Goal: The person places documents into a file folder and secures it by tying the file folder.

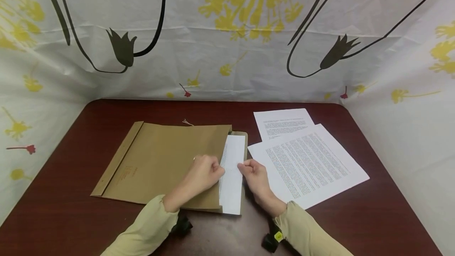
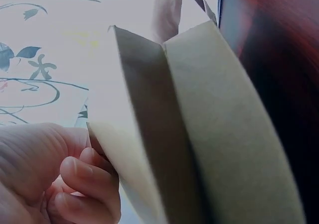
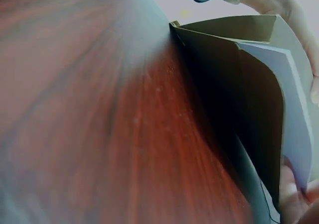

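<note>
A brown paper envelope [image 1: 170, 149] lies flat with its mouth facing right. White paper [image 1: 232, 185] sticks out of that mouth, over the envelope's back flap [image 1: 245, 139]. My left hand [image 1: 204, 173] pinches the envelope's upper panel at the mouth; the left wrist view shows its curled fingers [image 2: 84, 179] at that edge and the side fold [image 2: 154, 109] spread. With my right hand [image 1: 257, 179] I grip the right edge of the paper. In the right wrist view the fingertips [image 3: 291, 194] are at the paper [image 3: 294, 119] and the flap, partly cut off by the frame.
Two printed sheets lie right of the envelope: a nearer one [image 1: 309, 165] overlaps a farther one [image 1: 281, 123]. A white string [image 1: 187, 122] shows at the envelope's far edge. The dark red table [image 1: 53, 216] is bordered by a patterned white curtain [image 1: 227, 50].
</note>
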Available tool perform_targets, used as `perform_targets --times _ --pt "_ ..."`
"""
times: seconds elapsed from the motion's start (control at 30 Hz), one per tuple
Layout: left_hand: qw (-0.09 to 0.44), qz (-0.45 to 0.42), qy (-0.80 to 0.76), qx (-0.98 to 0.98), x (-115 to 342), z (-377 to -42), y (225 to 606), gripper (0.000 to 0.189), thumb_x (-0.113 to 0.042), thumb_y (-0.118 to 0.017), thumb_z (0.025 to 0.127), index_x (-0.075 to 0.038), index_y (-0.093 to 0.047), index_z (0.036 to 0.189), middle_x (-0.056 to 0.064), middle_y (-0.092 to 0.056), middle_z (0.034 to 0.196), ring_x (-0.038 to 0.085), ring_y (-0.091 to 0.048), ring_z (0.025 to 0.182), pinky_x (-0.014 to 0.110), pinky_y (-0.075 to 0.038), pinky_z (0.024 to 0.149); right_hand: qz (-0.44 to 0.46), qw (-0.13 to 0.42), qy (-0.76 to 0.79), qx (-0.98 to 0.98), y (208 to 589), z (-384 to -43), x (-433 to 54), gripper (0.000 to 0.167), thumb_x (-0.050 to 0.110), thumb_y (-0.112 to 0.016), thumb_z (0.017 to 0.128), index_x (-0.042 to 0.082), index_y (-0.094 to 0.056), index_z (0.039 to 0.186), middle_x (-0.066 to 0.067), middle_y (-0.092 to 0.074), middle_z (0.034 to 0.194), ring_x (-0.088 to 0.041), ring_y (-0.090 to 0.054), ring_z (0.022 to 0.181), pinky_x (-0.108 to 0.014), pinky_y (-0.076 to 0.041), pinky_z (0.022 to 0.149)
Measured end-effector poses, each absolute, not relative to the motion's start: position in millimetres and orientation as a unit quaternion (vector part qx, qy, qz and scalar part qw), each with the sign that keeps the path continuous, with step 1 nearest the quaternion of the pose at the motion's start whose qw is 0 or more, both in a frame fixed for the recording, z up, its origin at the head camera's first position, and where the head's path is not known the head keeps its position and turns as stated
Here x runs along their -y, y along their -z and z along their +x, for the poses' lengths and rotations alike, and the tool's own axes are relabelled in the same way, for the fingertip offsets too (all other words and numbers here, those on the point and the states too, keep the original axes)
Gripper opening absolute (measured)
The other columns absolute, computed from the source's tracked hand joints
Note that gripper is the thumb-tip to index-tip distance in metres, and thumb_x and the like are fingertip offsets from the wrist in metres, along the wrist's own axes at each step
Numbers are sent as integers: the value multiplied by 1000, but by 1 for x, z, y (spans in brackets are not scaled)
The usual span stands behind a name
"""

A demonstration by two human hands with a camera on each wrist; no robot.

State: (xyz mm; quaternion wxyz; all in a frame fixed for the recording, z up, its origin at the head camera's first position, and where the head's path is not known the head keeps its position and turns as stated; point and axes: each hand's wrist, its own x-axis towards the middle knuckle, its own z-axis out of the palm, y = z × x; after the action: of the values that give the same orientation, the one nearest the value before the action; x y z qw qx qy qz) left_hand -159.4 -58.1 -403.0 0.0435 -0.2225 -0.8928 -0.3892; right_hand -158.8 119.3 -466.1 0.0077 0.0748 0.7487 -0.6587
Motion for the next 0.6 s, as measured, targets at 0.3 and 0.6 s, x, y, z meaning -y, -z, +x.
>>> perform_targets --times 0.3,0.6 --pt "44 -227 386 893 58 -158 405 28 1 -55 69 -11 -39 49 -11 -33 46 1 -28 42 17 -24 42 78 46 648 -756 464 -163 -116 13 6 -59 87 -1 -55 77 2 -50 56 -9 -49 52 -21 -43 50" --pt "62 -245 366 895 55 -159 411 30 1 -55 68 -12 -37 49 -10 -31 48 4 -31 45 18 -25 42 53 65 627 -774 463 -170 -99 14 5 -59 88 0 -54 75 2 -52 57 -7 -53 52 -20 -46 49"
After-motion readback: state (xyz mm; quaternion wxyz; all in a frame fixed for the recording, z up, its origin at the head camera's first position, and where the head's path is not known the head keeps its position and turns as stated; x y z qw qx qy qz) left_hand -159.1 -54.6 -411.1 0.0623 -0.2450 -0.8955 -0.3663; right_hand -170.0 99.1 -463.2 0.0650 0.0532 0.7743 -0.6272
